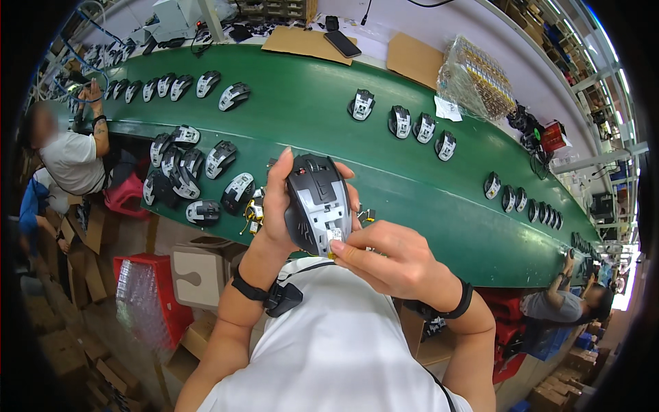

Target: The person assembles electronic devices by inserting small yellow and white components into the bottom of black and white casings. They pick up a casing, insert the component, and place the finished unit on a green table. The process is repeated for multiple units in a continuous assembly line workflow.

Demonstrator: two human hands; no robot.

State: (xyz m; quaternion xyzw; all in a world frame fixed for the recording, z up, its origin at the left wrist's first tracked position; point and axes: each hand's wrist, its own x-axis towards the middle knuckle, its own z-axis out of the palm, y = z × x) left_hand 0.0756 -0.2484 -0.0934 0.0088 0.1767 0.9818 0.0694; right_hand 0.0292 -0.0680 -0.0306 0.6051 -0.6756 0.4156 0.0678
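Note:
My left hand (276, 206) is wrapped round a black and grey computer mouse shell (317, 189), its underside tilted up toward me above the front edge of the bench. With thumb and fingers, my right hand (395, 257) pinches a small silver-white battery (334, 237) with a yellow end. The battery lies against the near part of the mouse, over its open recess; whether it is seated there I cannot tell. Beside my left wrist, several similar batteries with yellow ends and wires (254, 214) lie on the bench. Another mouse shell (238, 193) rests just left of that hand.
A green bench (288, 103) carries a pile of mouse shells (180, 165) at left and spaced rows further off. Behind stand a phone (342, 44), cardboard sheets (309, 47) and a bagged stack of parts (477, 79). Co-workers sit at both ends; a red crate (154, 295) stands below left.

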